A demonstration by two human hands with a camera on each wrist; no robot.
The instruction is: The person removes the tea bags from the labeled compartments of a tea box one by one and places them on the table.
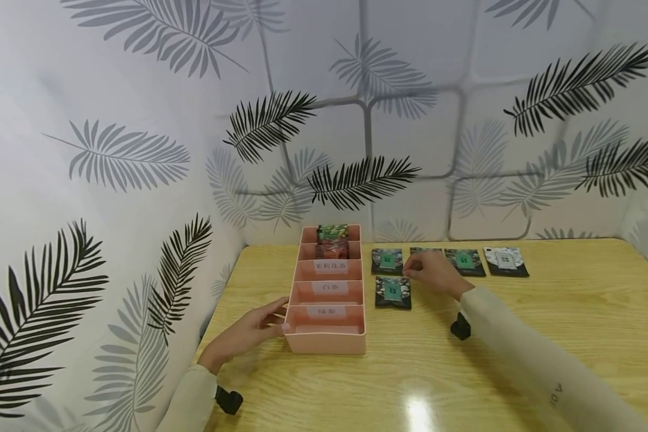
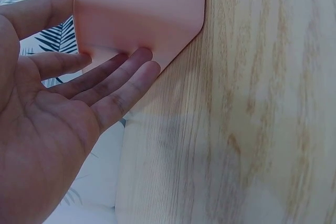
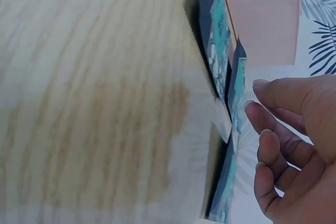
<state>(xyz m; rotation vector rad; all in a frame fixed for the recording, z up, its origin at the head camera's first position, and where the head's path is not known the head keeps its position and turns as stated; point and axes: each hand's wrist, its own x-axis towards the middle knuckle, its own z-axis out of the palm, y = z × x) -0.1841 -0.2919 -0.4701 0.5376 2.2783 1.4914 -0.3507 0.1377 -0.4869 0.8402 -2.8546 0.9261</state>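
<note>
Head view: your left hand (image 1: 251,333) is at the near left corner of the pink box (image 1: 324,343), which stands on the wood-grain tabletop (image 1: 324,390). Thumb is at the corner, the other fingers along the left side. Box has five compartments in a row. Farthest holds a green packet (image 1: 332,232), second a red packet (image 1: 332,249); the nearer three carry white labels on their far dividers.

Your right hand (image 1: 437,273) is to the right of the box, over a row of packets lying on the tabletop. Row, left to right: a dark packet with a teal panel (image 1: 387,259); a second packet (image 1: 425,249), mostly hidden behind your hand; a dark packet with a green panel (image 1: 466,261); a white-topped packet (image 1: 504,260). One more teal-panelled packet (image 1: 393,292) lies nearer you, in front of the leftmost.

Left wrist view: your fingers are extended, tips resting against the pink wall; you touch the box without clenching.

Right wrist view: fingers loosely bent, thumb and forefinger tips close together with a gap; nothing is grasped. Packets appear nearly edge-on beside the fingertips; contact cannot be told. Part of the box's pink wall shows beyond.
</note>
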